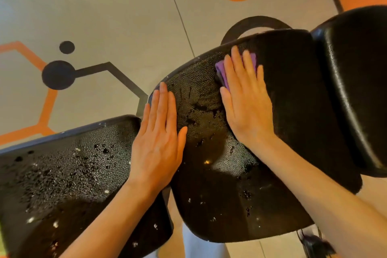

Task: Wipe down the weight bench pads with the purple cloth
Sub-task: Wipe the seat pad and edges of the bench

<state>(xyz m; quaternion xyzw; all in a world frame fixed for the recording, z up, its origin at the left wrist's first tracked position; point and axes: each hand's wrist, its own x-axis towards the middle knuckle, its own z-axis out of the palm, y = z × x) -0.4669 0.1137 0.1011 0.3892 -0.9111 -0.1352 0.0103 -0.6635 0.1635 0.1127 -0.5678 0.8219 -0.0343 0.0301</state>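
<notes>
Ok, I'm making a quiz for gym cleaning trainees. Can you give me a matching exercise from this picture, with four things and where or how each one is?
Things:
1. purple cloth
2. left hand
3. middle pad
4. near-left pad

States:
A. speckled with droplets, no hand on it
B. flat, bare, at the pad's left edge
C. pressed under the right hand
D. being wiped

Pairs: 1-C, 2-B, 3-D, 4-A

Both forearms bare, no sleeves in frame, no watch, rings or gloves. Left grip [159, 132] & right grip [245, 98]: bare hands, short plain nails, no polish. Bottom centre of frame: strip of pale light-blue/white fabric [199, 245], prob. clothing, too little visible to tell.
</notes>
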